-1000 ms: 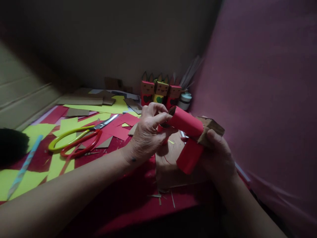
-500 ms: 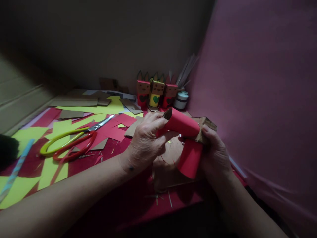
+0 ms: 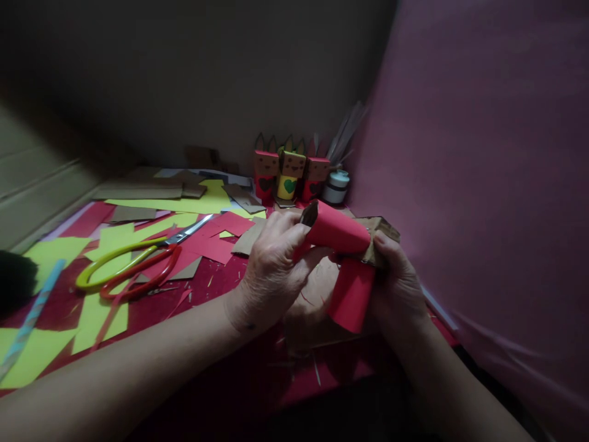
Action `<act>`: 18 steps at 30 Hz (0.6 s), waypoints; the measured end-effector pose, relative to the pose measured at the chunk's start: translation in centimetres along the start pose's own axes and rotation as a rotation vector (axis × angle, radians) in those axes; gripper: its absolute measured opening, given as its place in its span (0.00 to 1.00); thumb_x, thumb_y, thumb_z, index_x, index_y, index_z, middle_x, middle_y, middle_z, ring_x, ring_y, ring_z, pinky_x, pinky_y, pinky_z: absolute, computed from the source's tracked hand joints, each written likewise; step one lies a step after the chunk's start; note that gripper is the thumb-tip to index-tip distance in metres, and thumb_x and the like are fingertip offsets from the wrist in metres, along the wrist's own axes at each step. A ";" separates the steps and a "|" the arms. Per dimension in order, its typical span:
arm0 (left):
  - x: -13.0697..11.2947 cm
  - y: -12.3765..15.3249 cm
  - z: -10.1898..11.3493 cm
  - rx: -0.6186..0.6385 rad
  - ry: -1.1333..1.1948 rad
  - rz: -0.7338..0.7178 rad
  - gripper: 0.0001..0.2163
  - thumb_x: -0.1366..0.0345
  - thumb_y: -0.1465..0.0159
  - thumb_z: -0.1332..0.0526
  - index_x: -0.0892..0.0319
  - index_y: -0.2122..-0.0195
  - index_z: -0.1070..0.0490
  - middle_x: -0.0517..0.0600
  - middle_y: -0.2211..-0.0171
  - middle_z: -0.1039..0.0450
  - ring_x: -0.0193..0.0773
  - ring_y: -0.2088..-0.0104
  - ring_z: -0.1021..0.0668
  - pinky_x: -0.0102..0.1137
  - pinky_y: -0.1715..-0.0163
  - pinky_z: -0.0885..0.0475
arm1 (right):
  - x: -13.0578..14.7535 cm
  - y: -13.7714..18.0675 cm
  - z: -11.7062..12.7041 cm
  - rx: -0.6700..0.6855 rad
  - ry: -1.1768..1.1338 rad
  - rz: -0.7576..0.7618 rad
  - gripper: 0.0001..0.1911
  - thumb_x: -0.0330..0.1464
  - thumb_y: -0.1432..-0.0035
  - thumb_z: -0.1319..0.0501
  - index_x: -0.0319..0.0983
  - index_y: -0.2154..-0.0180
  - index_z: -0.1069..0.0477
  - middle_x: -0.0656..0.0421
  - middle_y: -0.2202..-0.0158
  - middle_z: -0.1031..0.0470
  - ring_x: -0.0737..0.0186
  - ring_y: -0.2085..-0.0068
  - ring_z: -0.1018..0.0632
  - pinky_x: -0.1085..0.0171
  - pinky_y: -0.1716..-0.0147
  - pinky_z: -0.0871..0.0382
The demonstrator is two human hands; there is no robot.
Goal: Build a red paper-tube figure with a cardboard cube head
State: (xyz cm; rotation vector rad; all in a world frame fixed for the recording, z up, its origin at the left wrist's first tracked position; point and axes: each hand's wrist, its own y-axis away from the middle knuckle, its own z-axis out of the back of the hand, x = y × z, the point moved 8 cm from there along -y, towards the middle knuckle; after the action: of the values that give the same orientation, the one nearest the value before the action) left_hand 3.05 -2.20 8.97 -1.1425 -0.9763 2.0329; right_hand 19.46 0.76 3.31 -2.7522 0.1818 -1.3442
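Note:
Both hands hold a brown cardboard tube wrapped in red paper (image 3: 338, 232) above the table. My left hand (image 3: 271, 270) is closed round the tube's left end, fingers pressing the red paper against it. My right hand (image 3: 398, 282) grips the tube's right end, where bare cardboard (image 3: 380, 236) shows. A loose flap of the red paper (image 3: 352, 294) hangs down between the hands. Under them lies a brown cardboard piece (image 3: 313, 307).
Scissors with yellow and red handles (image 3: 133, 261) lie to the left among red and yellow paper scraps (image 3: 96, 313). Three small paper figures (image 3: 288, 175) and a small jar (image 3: 335, 187) stand at the back. A pink wall (image 3: 483, 184) rises on the right.
The hands and tube have shifted slightly left and lower in view. The left fingers have slid along the tube, smoothing the red paper round it.

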 end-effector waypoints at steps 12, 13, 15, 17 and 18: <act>0.1 -0.3 -0.1 0.071 0.007 0.065 0.05 0.65 0.32 0.39 0.57 0.58 0.24 0.55 0.55 0.24 0.47 0.52 0.25 0.44 0.51 0.28 | 0.3 0.0 -0.1 -0.032 0.026 0.018 0.12 0.37 0.48 0.31 0.41 0.61 0.21 0.60 0.64 0.20 0.58 0.66 0.21 0.53 0.61 0.19; 0.0 -0.5 0.0 0.087 -0.002 0.054 0.05 0.67 0.33 0.38 0.57 0.58 0.24 0.55 0.56 0.24 0.46 0.54 0.25 0.43 0.52 0.28 | 0.8 -0.1 -0.3 -0.025 0.040 0.036 0.11 0.37 0.48 0.31 0.41 0.62 0.21 0.59 0.64 0.20 0.57 0.66 0.21 0.53 0.61 0.19; 0.0 -1.1 0.5 0.098 -0.017 0.041 0.11 0.73 0.37 0.40 0.57 0.53 0.27 0.53 0.57 0.25 0.43 0.57 0.25 0.41 0.54 0.28 | 2.2 -0.4 -0.6 -0.018 0.070 0.103 0.09 0.37 0.47 0.32 0.41 0.63 0.22 0.60 0.66 0.21 0.58 0.67 0.21 0.54 0.61 0.19; 0.6 -1.9 1.4 0.065 -0.025 0.045 0.20 0.77 0.41 0.40 0.57 0.47 0.32 0.53 0.55 0.27 0.42 0.56 0.25 0.39 0.53 0.28 | 3.9 -1.0 -0.7 -0.025 0.079 0.197 0.07 0.36 0.47 0.32 0.41 0.66 0.23 0.62 0.68 0.23 0.61 0.68 0.22 0.57 0.61 0.20; 1.2 -2.2 1.7 0.055 -0.024 0.064 0.24 0.77 0.42 0.40 0.57 0.44 0.35 0.54 0.53 0.28 0.42 0.55 0.25 0.40 0.52 0.29 | 4.6 -1.4 -0.6 -0.032 0.078 0.245 0.05 0.35 0.47 0.32 0.41 0.66 0.24 0.63 0.68 0.24 0.63 0.68 0.23 0.59 0.60 0.21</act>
State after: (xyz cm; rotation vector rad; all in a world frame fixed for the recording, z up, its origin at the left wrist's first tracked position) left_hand 1.37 -0.60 10.88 -1.1356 -0.9008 2.1153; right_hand 21.89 1.47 7.47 -2.5984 0.5300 -1.3924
